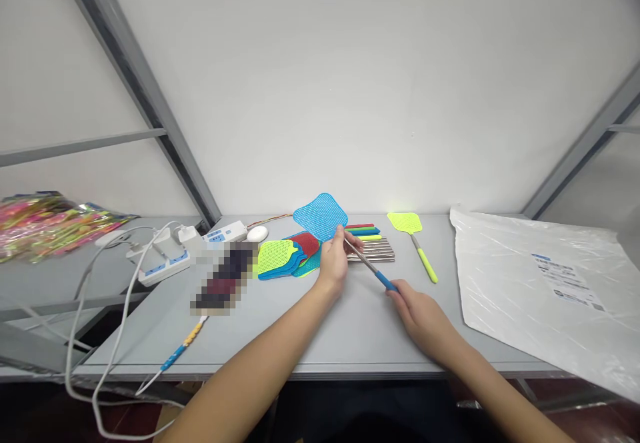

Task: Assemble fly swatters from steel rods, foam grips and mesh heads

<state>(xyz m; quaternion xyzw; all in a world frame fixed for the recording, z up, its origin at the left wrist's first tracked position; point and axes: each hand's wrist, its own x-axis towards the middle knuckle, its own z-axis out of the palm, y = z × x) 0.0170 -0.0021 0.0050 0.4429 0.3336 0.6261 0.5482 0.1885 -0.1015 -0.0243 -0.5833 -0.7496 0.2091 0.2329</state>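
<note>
Between my hands is a blue fly swatter [321,216] with a perforated head, a thin metal shaft and a blue grip. My left hand [336,256] is closed where the head meets the shaft. The blue grip's end sits in the closed fingers of my right hand [413,306]. Left of my left hand lies a pile of loose swatter heads [277,256] in yellow-green, blue and red. Partly hidden behind that hand are metal rods [383,251] and coloured grips [367,231]. A yellow-green fly swatter [424,256] with head, shaft and grip joined lies to the right.
A large white plastic bag [530,290] with a label covers the table's right side. Power strips [165,264] with white cables and a blurred-out object [225,280] are on the left. Farther left lie colourful wrapped packets [55,226]. Metal frame posts [165,123] flank the table [360,343].
</note>
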